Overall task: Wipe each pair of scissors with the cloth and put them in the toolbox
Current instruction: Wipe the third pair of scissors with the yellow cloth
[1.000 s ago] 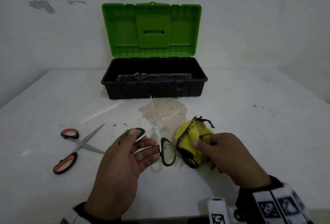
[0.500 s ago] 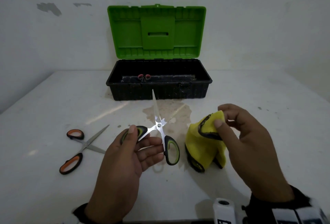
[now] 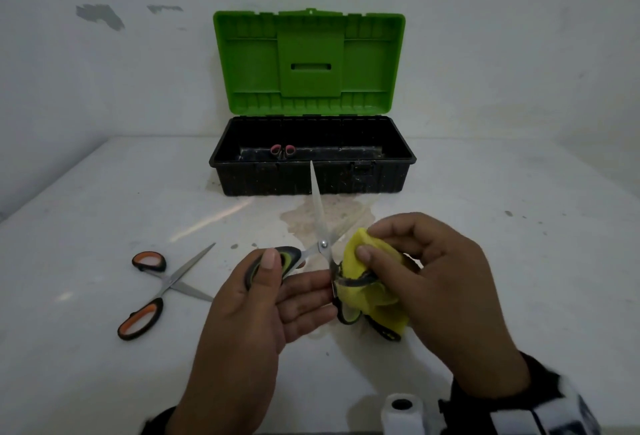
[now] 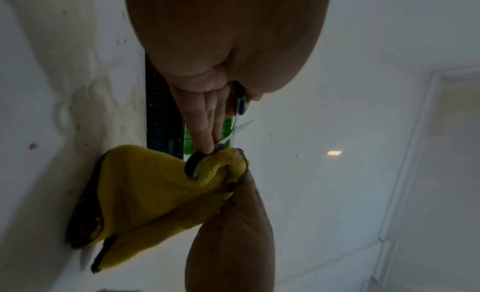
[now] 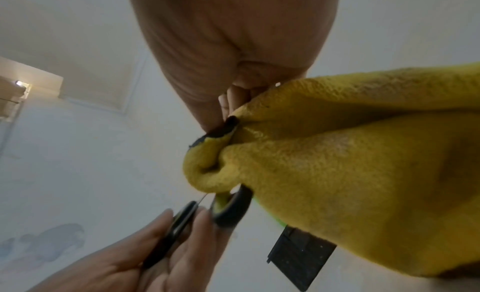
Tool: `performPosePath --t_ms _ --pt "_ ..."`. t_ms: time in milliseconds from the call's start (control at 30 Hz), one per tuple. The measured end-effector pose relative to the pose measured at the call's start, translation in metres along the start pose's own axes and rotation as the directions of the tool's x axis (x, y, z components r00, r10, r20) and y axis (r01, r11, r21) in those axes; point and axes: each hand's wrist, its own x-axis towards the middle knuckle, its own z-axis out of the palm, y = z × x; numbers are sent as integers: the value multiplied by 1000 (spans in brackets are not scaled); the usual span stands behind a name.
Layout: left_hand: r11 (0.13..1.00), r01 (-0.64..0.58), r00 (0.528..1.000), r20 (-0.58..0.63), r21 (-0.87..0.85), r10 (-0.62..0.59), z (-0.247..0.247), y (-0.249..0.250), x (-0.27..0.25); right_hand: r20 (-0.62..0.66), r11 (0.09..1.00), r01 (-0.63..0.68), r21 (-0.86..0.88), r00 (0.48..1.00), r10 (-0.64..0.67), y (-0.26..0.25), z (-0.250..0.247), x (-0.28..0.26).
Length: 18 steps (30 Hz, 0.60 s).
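The green-handled scissors [image 3: 320, 244] are pinched open by one handle loop in the left hand [image 3: 249, 323], probably so that the other loop is exposed to the yellow cloth [image 3: 367, 282] pinched in the right hand [image 3: 436, 289], before the open toolbox [image 3: 311, 171].

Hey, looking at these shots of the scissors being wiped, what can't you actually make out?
- Toolbox contents, head view: the front wall hides all but two reddish handle loops.
- Green-handled scissors, head view: the yellow cloth and right hand cover the second blade and part of one handle.
- Left hand grip, left wrist view: the palm blocks it.
- Orange-handled scissors: dirt too small to judge.
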Motion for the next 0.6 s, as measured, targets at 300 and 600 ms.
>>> performPosePath --t_ms 300,600 --pt "998 -36 999 4 41 36 -6 -4 -3 -63 988 74 -133 995 -83 -2 23 3" --pt "997 -55 998 33 58 53 -12 -4 -3 -101 995 16 -98 995 -26 0 24 3"
